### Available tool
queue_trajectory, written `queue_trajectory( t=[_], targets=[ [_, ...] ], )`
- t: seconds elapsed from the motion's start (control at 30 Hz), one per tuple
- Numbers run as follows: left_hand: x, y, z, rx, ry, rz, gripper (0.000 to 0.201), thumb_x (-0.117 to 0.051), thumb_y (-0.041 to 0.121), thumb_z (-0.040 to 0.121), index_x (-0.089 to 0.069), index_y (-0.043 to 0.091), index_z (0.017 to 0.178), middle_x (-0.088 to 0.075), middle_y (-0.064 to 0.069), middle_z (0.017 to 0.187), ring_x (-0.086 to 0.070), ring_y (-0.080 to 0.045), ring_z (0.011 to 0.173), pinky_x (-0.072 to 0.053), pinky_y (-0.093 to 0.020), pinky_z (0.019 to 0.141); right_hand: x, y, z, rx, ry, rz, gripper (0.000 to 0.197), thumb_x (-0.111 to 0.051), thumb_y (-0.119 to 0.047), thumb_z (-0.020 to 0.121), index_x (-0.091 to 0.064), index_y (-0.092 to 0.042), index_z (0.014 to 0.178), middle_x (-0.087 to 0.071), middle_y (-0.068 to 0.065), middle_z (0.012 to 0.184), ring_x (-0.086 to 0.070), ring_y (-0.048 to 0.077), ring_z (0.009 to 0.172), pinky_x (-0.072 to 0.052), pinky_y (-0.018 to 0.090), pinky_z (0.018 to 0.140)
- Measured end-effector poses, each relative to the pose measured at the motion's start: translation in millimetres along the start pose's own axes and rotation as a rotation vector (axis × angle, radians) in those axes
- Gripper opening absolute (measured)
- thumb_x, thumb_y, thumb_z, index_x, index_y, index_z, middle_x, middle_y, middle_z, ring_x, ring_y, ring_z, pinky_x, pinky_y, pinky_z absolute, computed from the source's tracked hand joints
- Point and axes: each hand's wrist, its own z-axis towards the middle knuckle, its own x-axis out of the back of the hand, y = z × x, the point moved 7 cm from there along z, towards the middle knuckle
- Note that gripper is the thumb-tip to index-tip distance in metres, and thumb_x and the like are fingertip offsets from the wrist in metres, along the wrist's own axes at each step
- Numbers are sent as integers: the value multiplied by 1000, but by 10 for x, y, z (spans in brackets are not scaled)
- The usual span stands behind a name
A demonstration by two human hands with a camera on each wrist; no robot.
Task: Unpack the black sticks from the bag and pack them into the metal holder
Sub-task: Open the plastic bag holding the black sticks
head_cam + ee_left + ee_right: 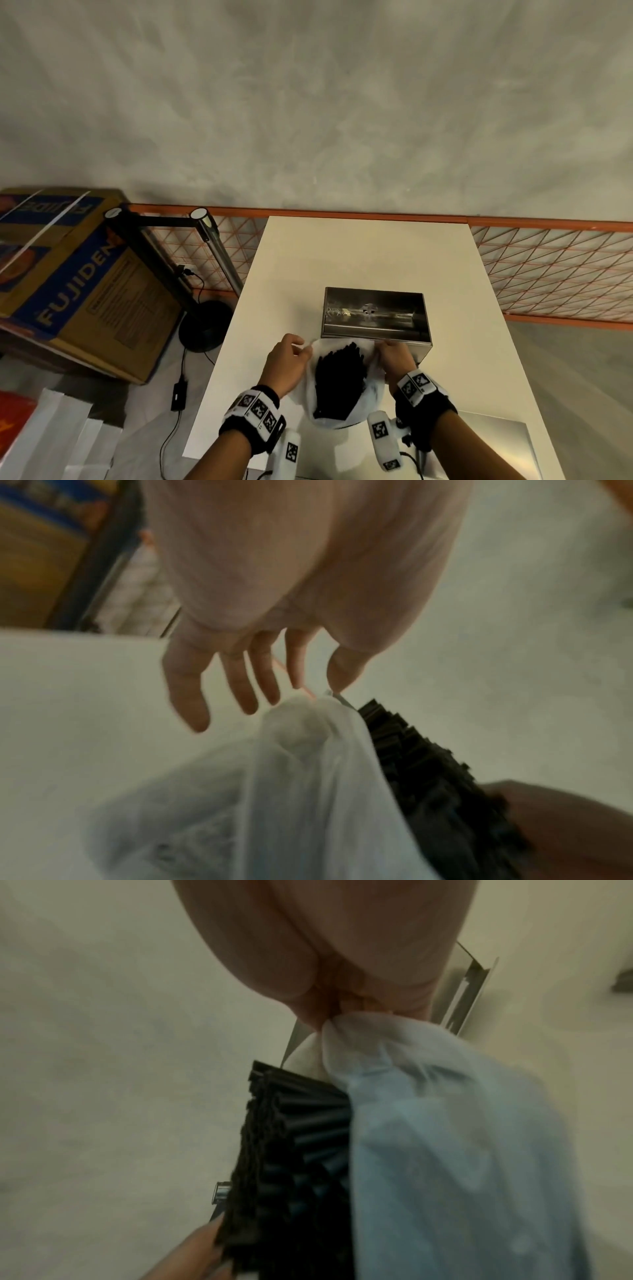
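A white plastic bag (370, 394) hangs between both hands over the white table (342, 246), its mouth pulled wide. A thick bundle of black sticks (339, 380) stands inside it, tips fanning out of the opening. My left hand (291, 356) pinches the bag's left rim (308, 704) between thumb and forefinger, the other fingers spread. My right hand (394, 356) grips the right rim (342, 1026), bunched in its fingers. The metal holder (375, 315), an open shiny box, stands on the table just beyond the bag. The black sticks (291, 1137) show beside the pale bag (445, 1150).
A flat metal sheet (496, 442) lies at the table's near right corner. Left of the table stand a floor lamp (202, 329) with a cable and a large cardboard box (78, 281). An orange wire fence (548, 270) runs behind the table.
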Motion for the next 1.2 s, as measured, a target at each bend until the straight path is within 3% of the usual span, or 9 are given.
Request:
queue_trajectory(
  t=[0.17, 0.33, 0.47, 0.63, 0.77, 0.83, 0.93, 1.07, 1.2],
  targets=[
    [24, -79, -384, 201, -219, 73, 32, -54, 48, 100, -57, 18, 113, -69, -6, 104, -73, -26, 89, -62, -36, 68, 56, -112, -187, 59, -49, -13, 18, -56, -17, 90, -72, -14, 81, -71, 15, 86, -64, 28, 81, -55, 44, 76],
    [-133, 27, -595, 255, -392, -198, 30, -63, 33, 97, -55, 13, 118, -68, -18, 106, -76, -34, 72, -64, -49, 66, 208, -302, -630, 125, -98, -557, 31, -56, -34, 89, -63, -10, 107, -67, 11, 101, -67, 32, 92, -59, 44, 70],
    [-315, 30, -513, 215, -438, -210, 27, -65, 17, 88, -56, 13, 113, -67, -19, 103, -74, -34, 71, -63, -54, 70, 84, -228, -885, -128, -333, -587, 34, -44, -28, 94, -56, 3, 102, -69, 22, 86, -71, 37, 62, -60, 42, 55],
    [-350, 23, -332, 246, -343, -339, 24, -55, 6, 93, -56, 6, 117, -65, -25, 105, -70, -38, 77, -64, -53, 70, -17, -551, -663, 95, -225, -487, 23, -49, -19, 94, -64, -7, 107, -71, 16, 95, -73, 33, 74, -61, 45, 63],
    [-115, -23, -125, 281, -90, -656, 38, -46, -7, 95, -51, 13, 126, -64, -25, 110, -66, -37, 88, -62, -43, 67, 164, -659, -633, 96, -120, -327, 27, -59, -30, 89, -61, -16, 111, -68, 8, 99, -71, 25, 72, -57, 33, 47],
    [-58, -3, -98, 227, -43, -708, 41, -49, -7, 95, -49, 17, 127, -67, -24, 106, -68, -35, 89, -63, -46, 79, 114, -513, -702, -9, -218, -431, 35, -55, -41, 91, -61, -8, 102, -69, 13, 91, -72, 29, 68, -57, 34, 46],
    [-99, 60, -174, 103, -89, -602, 47, -63, -7, 86, -56, 18, 125, -72, -12, 109, -70, -28, 99, -60, -41, 87, -98, -224, -846, -174, -417, -304, 31, -50, -29, 95, -56, 0, 103, -68, 23, 86, -72, 38, 67, -60, 55, 61],
    [-91, -8, -271, 28, -90, -358, 31, -73, 27, 72, -71, 23, 103, -77, 5, 96, -72, -21, 98, -61, -45, 88, -204, -164, -767, -153, -356, -88, 24, -46, 1, 88, -58, -1, 108, -71, 25, 85, -72, 40, 69, -59, 58, 65],
    [-45, -112, -253, 120, -48, -189, 30, -80, 37, 81, -74, 10, 90, -77, -6, 82, -76, -23, 75, -65, -40, 67, -212, -168, -695, -142, -276, 38, 33, -43, 8, 83, -60, 0, 110, -71, 28, 89, -72, 42, 70, -59, 57, 65]
  ],
)
